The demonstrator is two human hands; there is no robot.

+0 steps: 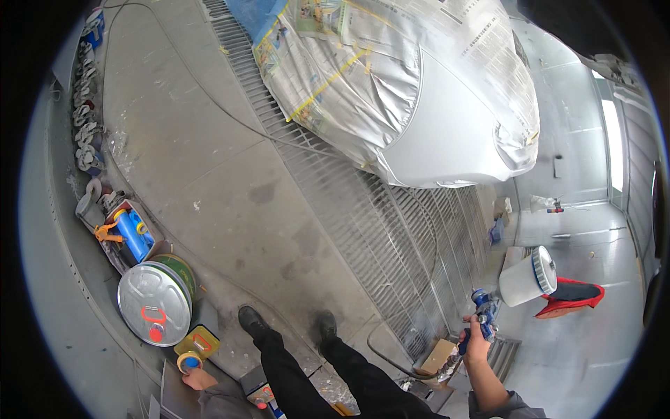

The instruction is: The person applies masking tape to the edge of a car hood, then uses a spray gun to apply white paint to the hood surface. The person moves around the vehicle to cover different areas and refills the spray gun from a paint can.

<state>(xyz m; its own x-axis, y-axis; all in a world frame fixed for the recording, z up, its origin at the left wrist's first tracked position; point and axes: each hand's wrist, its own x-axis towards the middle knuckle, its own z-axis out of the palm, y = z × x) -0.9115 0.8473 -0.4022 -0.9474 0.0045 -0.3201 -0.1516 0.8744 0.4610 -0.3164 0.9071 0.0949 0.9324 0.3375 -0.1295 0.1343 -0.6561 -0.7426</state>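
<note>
My right hand (477,343) is closed around the handle of a blue and silver spray gun (486,312), held out at the lower right. A white paint cup (525,279) with a blue-rimmed lid is attached to it, tilted. Low on the left, my left hand (199,379) appears beside a round tan-rimmed thing (189,362) with a blue middle; its fingers are too small to make out. Beyond the gun stands a car body (447,105), its smooth pale grey panel bare between masking film (370,84) and newspaper (481,35).
A metal floor grating (349,202) runs beneath the car. An air hose (391,359) curves near my right leg. Left of my feet are a large metal drum (153,305), a yellow tin (199,342) and a box with blue bottles (132,234). A red-edged piece (571,299) hangs at right.
</note>
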